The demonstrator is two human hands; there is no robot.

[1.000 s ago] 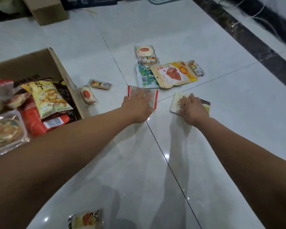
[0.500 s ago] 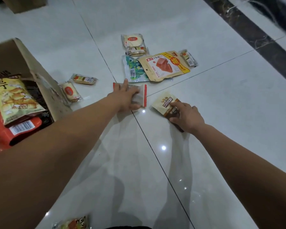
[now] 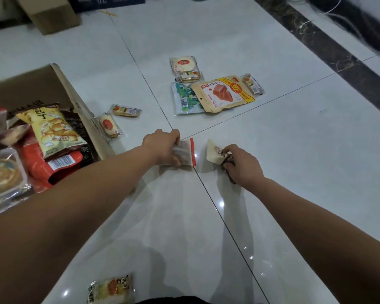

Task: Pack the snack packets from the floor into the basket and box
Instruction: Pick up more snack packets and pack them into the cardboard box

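Observation:
My left hand (image 3: 162, 147) grips a clear packet with a red edge (image 3: 188, 153), lifted just off the white floor. To its right, my right hand (image 3: 241, 164) pinches a cream and brown packet (image 3: 214, 153) by its lower end. The cardboard box (image 3: 83, 108) stands at the left, holding several packets, a yellow one (image 3: 51, 129) on top. Farther out on the floor lies a cluster: a tan pouch with a red picture (image 3: 222, 94), a green packet (image 3: 184, 99) and small cake packets (image 3: 184, 64). Two small packets (image 3: 109, 126) lie beside the box.
Another packet (image 3: 111, 289) lies on the floor close to me, at the bottom edge. A second cardboard box (image 3: 53, 16) stands at the far left. A dark marble strip (image 3: 329, 53) and white cables (image 3: 329, 12) run along the right side.
Both hands have closed on their packets and lifted them from the floor. The right hand's packet has folded up in the grip. The camera has tilted up slightly.

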